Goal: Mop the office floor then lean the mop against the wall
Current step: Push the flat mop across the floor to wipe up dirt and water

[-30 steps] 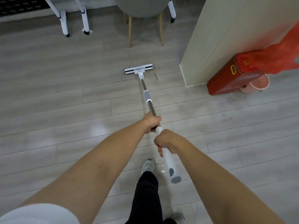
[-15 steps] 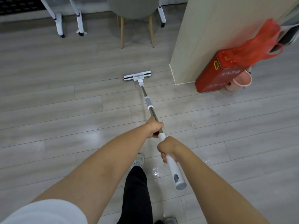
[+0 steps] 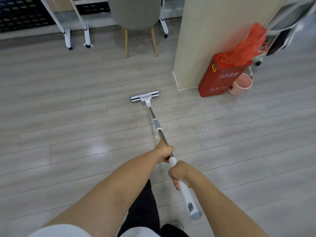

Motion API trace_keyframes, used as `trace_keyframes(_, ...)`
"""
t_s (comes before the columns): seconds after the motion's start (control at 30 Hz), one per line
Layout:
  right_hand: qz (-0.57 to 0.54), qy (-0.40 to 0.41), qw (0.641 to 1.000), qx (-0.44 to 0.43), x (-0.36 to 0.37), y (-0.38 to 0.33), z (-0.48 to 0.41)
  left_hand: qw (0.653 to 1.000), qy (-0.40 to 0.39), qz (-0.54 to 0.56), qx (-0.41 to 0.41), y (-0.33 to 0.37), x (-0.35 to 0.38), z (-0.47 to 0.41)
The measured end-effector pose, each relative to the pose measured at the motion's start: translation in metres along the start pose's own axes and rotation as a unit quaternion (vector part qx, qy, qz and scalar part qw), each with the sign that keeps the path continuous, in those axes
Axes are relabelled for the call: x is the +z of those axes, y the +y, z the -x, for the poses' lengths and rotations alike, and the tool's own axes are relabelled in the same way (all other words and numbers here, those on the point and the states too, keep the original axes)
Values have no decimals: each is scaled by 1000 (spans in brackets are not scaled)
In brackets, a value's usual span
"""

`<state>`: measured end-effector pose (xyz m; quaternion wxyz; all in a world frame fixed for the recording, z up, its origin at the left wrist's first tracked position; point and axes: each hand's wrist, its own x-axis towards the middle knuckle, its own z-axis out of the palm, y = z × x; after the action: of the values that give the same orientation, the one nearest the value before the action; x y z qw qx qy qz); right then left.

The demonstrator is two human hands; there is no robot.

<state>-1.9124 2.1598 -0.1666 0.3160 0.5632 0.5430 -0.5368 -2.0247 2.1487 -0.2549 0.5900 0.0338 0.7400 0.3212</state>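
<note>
A flat mop with a white and grey head lies on the grey plank floor, ahead of me and left of a beige wall corner. Its metal pole runs back toward me into a white grip. My left hand is closed round the metal part of the pole. My right hand grips the white handle just behind it, and the handle's end sticks out below.
A red metal box with a red plastic bag on top stands against the wall, with a pink bucket beside it. A grey chair and white desk legs stand at the far edge.
The mop head has slid back toward me along the floor, away from the chair. Both hands keep their hold on the pole, and my view has shifted so more of the red box shows.
</note>
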Motion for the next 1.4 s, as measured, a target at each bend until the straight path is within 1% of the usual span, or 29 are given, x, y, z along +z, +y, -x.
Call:
trace_keyframes(0.13, -11, -10, 1000, 2, -13, -20, -18, 1000, 0, -7, -8, 16, -12, -19)
trace_keyframes(0.23, -24, -27, 999, 4, -27, -49, -35, 1000, -3, -7, -12, 38, -29, -44)
trace_keyframes(0.37, -7, -35, 999, 5, -36, -112, -69, 1000, 20, -6, -20, 73, -69, -90)
trace_keyframes(0.6, -13, -58, 998, -13, -43, -233, -125, 999, 41, -5, -6, 141, -159, -161)
trace_keyframes(0.7, -29, -53, 998, -21, -43, -267, -138, 999, 45, 4, -2, 160, -182, -184)
trace_keyframes(0.77, -37, -37, 998, -21, -44, -277, -140, 999, 35, 15, -6, 167, -189, -194)
trace_keyframes(0.9, -46, 17, 998, -31, -54, -265, -138, 998, 1, 55, -17, 174, -173, -197)
trace_keyframes(1.0, -49, 45, 997, -36, -59, -240, -131, 999, -7, 49, -20, 169, -150, -192)
trace_keyframes(1.23, -55, 24, 998, -7, -37, -161, -105, 999, -22, -4, -25, 116, -102, -149)
trace_keyframes(1.4, -60, 18, 998, 7, -1, -65, -76, 997, -9, -71, -20, 40, -48, -98)
